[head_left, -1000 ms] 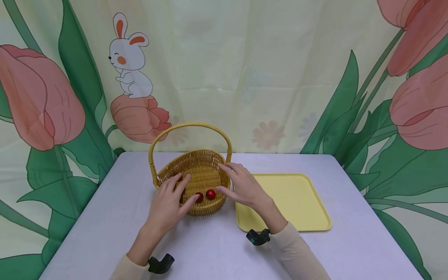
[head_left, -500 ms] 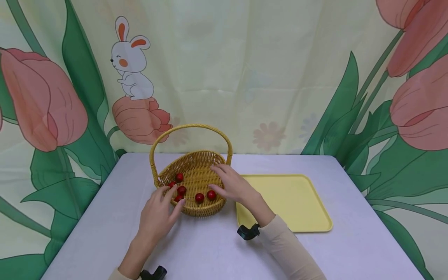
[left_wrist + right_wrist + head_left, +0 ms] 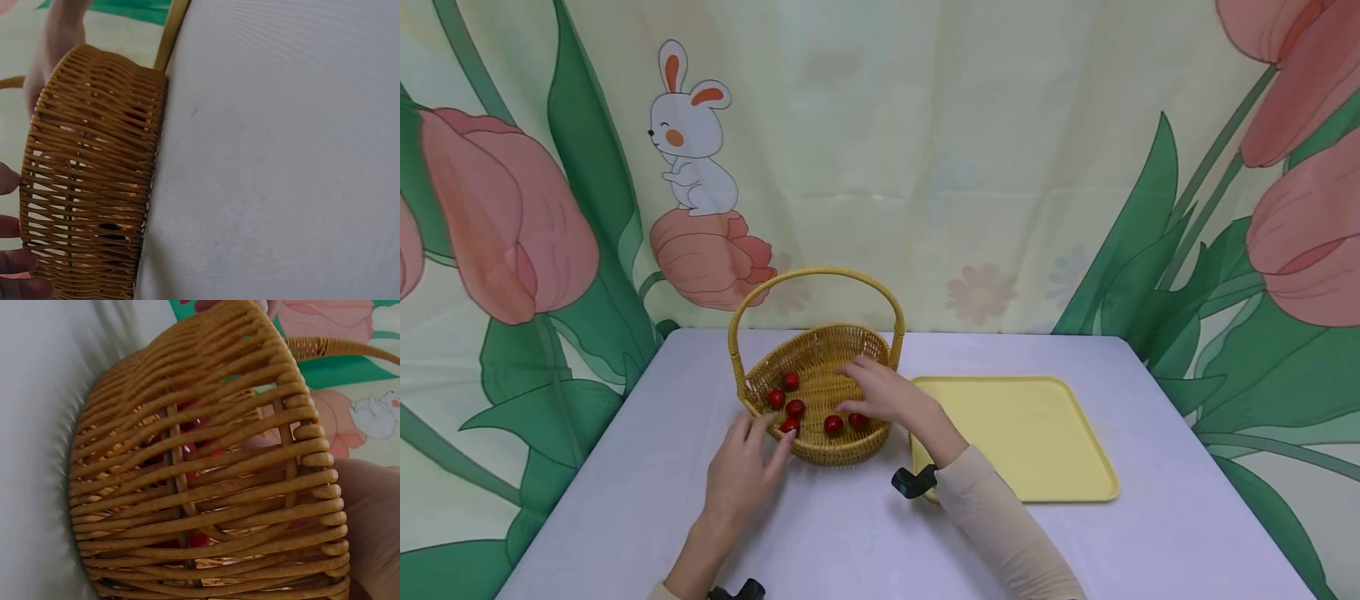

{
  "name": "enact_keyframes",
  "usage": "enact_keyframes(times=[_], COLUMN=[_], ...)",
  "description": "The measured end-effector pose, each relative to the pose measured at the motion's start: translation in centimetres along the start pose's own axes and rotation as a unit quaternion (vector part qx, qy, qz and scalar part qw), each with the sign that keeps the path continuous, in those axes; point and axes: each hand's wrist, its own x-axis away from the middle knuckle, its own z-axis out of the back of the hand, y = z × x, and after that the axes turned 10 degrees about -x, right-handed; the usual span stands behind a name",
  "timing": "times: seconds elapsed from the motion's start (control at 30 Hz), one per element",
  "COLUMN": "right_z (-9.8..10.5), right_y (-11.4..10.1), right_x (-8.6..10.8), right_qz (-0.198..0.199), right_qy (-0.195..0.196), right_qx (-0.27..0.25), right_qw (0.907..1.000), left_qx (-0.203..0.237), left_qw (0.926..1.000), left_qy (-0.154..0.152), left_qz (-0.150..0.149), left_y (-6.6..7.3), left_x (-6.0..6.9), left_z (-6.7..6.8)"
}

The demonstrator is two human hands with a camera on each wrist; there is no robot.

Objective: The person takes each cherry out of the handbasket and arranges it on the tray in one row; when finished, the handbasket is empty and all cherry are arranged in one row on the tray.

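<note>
- Basket (image 3: 831,454), left of centre on the desk (image 3: 850,533), its handle (image 3: 816,272) arching left to right.
- Left hand (image 3: 737,471) at the basket's front-left: grip spread, pinching nothing visible; four red balls (image 3: 795,408) lie inside, just beyond its fingertips, the basket's front between palm and balls.
- Right hand (image 3: 887,396), over the basket's right side: grip spread, nearer the other two balls, partly hiding one.
- Yellow tray (image 3: 1015,437), right of the basket, partly behind the right sleeve (image 3: 1000,517).

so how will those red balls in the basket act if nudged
The red balls look round, so they would probably roll. Their shine hints at a smooth surface that may be slippery to pinch. The raised wall of the basket would likely stop them.
</note>
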Motion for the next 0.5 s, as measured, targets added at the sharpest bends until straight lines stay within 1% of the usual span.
enact_keyframes(times=[0.07,0.17,0.5], right_z=[0.0,0.0,-0.1], right_y=[0.2,0.3,0.1], right_x=[-0.3,-0.6,-1.4], right_qz=[-0.015,-0.031,-0.068], right_qy=[-0.029,-0.064,-0.125], right_qx=[-0.014,-0.021,-0.006], right_qw=[0.9994,0.9972,0.9898], left_qx=[-0.001,-0.004,-0.002], left_qw=[1.0,1.0,1.0], left_qy=[-0.003,-0.005,0.003], left_qz=[-0.002,0.0,0.003], left_y=[0.0,-0.1,-0.1], left_x=[0.1,0.2,0.2], left_z=[-0.2,-0.3,-0.2])
